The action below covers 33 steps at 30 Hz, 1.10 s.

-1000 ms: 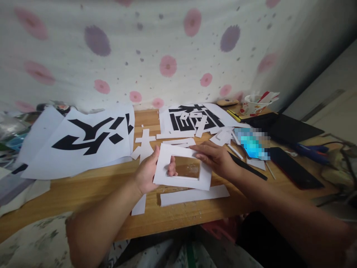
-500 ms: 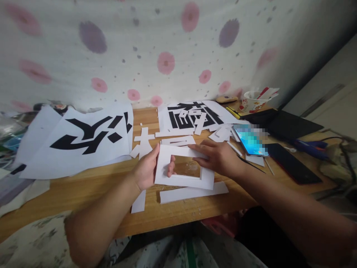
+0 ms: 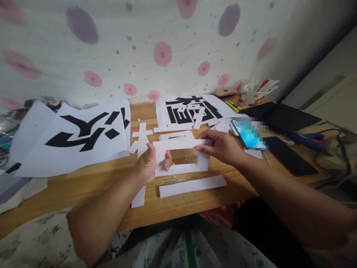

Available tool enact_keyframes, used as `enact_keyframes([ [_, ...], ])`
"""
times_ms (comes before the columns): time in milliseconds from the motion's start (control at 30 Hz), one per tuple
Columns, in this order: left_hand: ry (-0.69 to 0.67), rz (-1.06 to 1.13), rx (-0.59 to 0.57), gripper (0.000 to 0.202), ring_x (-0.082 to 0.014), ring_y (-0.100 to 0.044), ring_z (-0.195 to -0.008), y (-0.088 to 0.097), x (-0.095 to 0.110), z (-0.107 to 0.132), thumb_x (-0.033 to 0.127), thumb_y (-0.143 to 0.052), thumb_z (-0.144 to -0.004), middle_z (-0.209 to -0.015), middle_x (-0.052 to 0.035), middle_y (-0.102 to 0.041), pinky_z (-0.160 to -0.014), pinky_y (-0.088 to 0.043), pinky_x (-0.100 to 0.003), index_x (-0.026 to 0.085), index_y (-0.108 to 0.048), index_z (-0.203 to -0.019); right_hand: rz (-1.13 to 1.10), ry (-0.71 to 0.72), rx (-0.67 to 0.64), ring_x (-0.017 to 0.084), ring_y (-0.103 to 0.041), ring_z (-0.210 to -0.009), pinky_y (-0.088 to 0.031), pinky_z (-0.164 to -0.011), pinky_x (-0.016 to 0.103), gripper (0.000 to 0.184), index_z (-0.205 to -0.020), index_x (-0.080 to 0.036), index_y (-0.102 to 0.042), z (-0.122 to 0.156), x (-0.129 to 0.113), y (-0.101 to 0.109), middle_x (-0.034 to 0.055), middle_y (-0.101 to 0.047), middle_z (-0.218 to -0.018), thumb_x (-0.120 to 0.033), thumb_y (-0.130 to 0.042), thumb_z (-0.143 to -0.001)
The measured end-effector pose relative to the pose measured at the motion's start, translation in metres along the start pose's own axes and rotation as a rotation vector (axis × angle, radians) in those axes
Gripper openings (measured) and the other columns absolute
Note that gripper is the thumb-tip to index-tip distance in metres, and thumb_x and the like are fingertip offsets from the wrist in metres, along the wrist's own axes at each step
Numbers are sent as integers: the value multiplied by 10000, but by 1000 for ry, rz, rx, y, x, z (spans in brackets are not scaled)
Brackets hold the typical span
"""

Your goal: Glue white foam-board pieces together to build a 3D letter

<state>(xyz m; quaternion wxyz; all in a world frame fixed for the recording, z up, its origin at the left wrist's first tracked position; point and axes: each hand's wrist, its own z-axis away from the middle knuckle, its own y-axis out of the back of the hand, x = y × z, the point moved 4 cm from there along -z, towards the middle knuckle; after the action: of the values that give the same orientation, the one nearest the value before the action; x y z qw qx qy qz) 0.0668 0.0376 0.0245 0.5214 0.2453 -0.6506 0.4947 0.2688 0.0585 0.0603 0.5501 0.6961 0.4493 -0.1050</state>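
Spotted cloth (image 3: pixel 178 74) hung behind the wooden table (image 3: pixel 111 182), and just above that surface, beyond a loose white strip (image 3: pixel 192 186), I saw the person's left hand (image 3: pixel 146 165) gripping a white frame (image 3: pixel 184 169) by its left side, fingertips (image 3: pixel 167 161) showing through the opening, while the right hand (image 3: pixel 223 147) pinched its upper right corner. Handling the cut-out seemed the step under way, and the next move, I judged, called for a light, even hold so the narrow sides wouldn't bend. Bold black characters (image 3: pixel 60 140) filled a curled sheet (image 3: pixel 67 156) and a littered sheet (image 3: pixel 164 111) beyond, but I couldn't read them surely.
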Motion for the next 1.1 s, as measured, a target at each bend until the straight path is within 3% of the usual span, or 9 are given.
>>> enact_keyframes([
  [67,-43,-176,14,593,-156,-540,-593,5,3,-1,736,-593,-580,-581,-33,-590,-667,-451,-292,151,-642,-664,-47,-26,-8,134,-526,-582,-409,-529,252,241,-816,-179,-605,0,5,2,13,-613,-692,-405,-652,-745],
  [167,-93,-524,100,299,-183,-565,-754,13,11,-3,440,-748,-633,-800,-50,-651,-652,-424,-248,169,-687,-744,42,33,-45,136,-533,-618,-404,-553,249,151,-799,-185,-577,2,4,1,18,-606,-710,-327,-622,-779],
  [233,-95,-706,133,151,-172,-555,-722,16,16,-4,301,-749,-638,-781,-21,-642,-627,-407,-232,191,-690,-724,113,80,-61,138,-533,-629,-395,-553,247,106,-814,-187,-564,5,2,0,27,-612,-741,-279,-607,-784],
  [333,-13,-866,96,41,-151,-531,-627,15,15,-5,233,-703,-652,-668,11,-621,-598,-393,-230,207,-677,-670,145,125,-92,134,-521,-611,-382,-537,244,94,-844,-183,-544,8,0,-2,33,-604,-754,-248,-586,-791],
  [467,23,-881,63,11,-146,-519,-568,14,11,-6,205,-686,-635,-599,16,-614,-562,-389,-236,209,-677,-639,97,122,-120,130,-527,-622,-390,-537,239,105,-875,-187,-532,10,4,-4,33,-602,-785,-240,-576,-795],
  [633,2,-837,61,12,-137,-495,-510,18,7,-6,208,-694,-617,-540,21,-599,-515,-373,-235,215,-691,-626,-155,-10,-41,153,-568,-730,-445,-582,254,305,-977,-197,-540,9,21,-4,52,-608,-913,-302,-665,-719],
  [833,-15,-853,68,18,-149,-524,-553,20,6,-8,213,-693,-621,-576,12,-623,-545,-396,-241,222,-682,-610,-310,-192,-211,122,-512,-573,-420,-551,259,236,-702,-178,-595,8,31,-13,-17,-563,-614,-404,-661,-720],
  [1100,0,-864,49,54,-141,-518,-576,17,8,-5,239,-688,-648,-616,5,-607,-557,-387,-236,203,-653,-628,-261,-146,-217,128,-522,-589,-425,-572,276,173,-734,-173,-596,10,28,-14,-3,-582,-649,-340,-636,-745],
])
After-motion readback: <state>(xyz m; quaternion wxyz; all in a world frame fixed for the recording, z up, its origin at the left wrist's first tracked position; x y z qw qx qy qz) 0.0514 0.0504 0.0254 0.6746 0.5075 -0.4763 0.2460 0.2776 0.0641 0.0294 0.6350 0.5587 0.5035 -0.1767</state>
